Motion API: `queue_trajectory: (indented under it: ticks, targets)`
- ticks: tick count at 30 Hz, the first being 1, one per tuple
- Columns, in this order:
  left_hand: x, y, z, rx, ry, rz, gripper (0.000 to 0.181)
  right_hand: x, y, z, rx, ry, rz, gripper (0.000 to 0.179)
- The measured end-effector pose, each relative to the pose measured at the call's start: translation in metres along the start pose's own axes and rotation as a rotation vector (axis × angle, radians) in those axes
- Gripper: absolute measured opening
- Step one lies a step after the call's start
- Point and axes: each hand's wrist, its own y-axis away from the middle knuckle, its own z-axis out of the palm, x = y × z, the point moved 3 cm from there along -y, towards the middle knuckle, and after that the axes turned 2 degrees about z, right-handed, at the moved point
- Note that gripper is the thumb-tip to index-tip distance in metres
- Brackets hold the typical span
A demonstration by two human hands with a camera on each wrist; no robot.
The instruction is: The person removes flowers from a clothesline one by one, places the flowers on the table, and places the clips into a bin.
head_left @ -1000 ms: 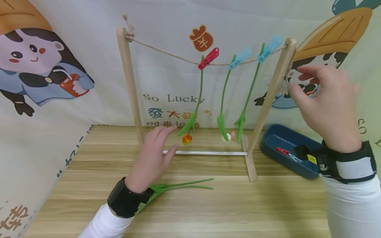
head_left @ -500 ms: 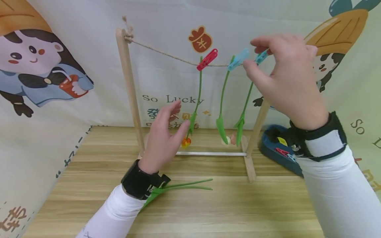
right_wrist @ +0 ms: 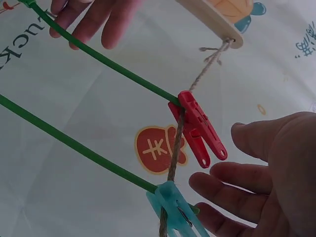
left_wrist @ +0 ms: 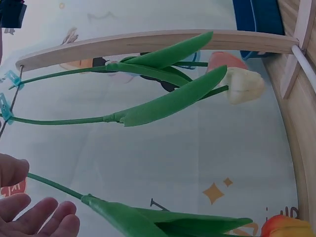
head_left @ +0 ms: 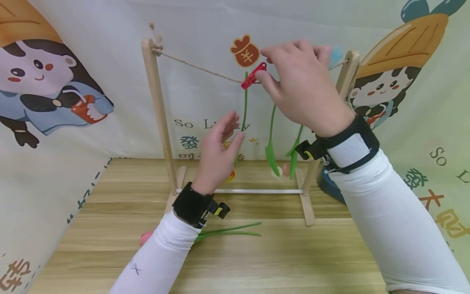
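My right hand [head_left: 301, 85] is raised at the rope [head_left: 198, 67], beside a red clothespin [right_wrist: 200, 128]. The right wrist view shows its thumb and fingers spread around the clothespin's handle end, apart from it. That clothespin holds the stem of an orange-yellow artificial tulip [left_wrist: 286, 227], hanging head down. My left hand [head_left: 220, 151] is lifted beside this stem with fingers relaxed and nothing gripped. Two more tulips, one white [left_wrist: 244, 85] and one pinkish [left_wrist: 227, 60], hang from blue clothespins [right_wrist: 175, 210], which my right hand mostly covers in the head view.
A wooden stand [head_left: 158, 110] with a white crossbar [head_left: 260, 191] carries the rope. Tulips with green stems [head_left: 231, 232] and a pink bloom [head_left: 146, 237] lie under my left forearm. The dark blue bin [head_left: 330, 185] at right is mostly hidden by my right arm.
My right hand has swept left from outside the right post, past the blue clothespins, to the red one. My left hand has risen and moved right toward the hanging orange-yellow tulip's stem.
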Motion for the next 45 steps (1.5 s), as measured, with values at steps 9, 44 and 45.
queue_trajectory:
  ticks: [9, 44, 45]
  targets:
    - [-0.006, -0.003, 0.004, 0.018, -0.056, -0.051, 0.038, -0.003, -0.002, 0.006, 0.000, 0.008, -0.005, 0.030]
    - [0.000, 0.009, -0.005, 0.042, -0.160, -0.017, 0.033, -0.001, 0.012, -0.005, 0.289, -0.076, -0.078, 0.014]
    - [0.000, 0.010, -0.006, 0.042, -0.161, -0.015, 0.033, 0.000, 0.013, -0.005, 0.294, -0.078, -0.078, 0.014]
